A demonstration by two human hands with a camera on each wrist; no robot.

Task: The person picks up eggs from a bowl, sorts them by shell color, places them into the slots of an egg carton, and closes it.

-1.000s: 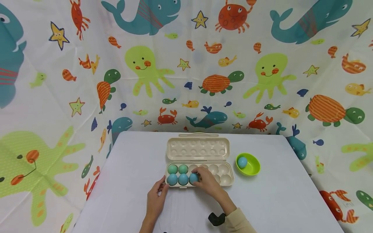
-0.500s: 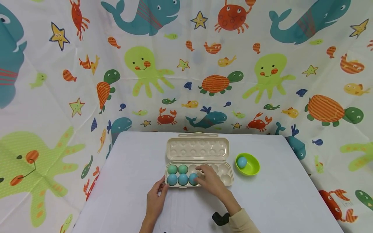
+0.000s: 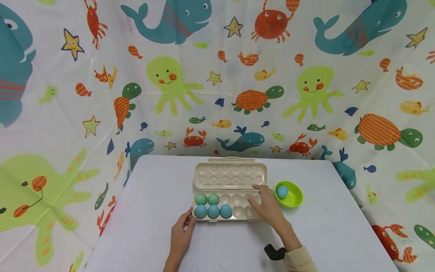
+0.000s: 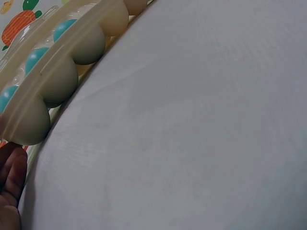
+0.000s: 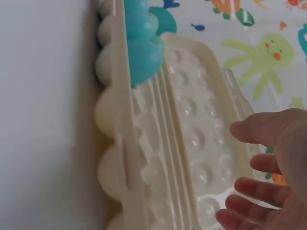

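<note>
A beige plastic egg carton (image 3: 238,213) lies open on the table, its lid (image 3: 231,176) folded back. Two green balls (image 3: 213,199) sit in the far row at the left end. Three blue balls (image 3: 225,211) fill cups of the near row. My left hand (image 3: 181,235) holds the carton's near left corner; in the left wrist view its fingers (image 4: 14,172) touch under that end. Over the right end of the carton hovers my right hand (image 3: 269,208), holding nothing, thumb and fingers spread apart. A lime green bowl (image 3: 295,198) with a blue ball (image 3: 282,191) stands to its right.
The table has a white cover (image 3: 146,211). Behind and at both sides hangs a curtain (image 3: 190,85) printed with sea animals. A black strap-like piece (image 3: 274,252) sits by the right sleeve (image 3: 300,260).
My right hand has let go of the third blue ball in the near row and moved right towards the bowl. The left hand stays at the carton's corner.
</note>
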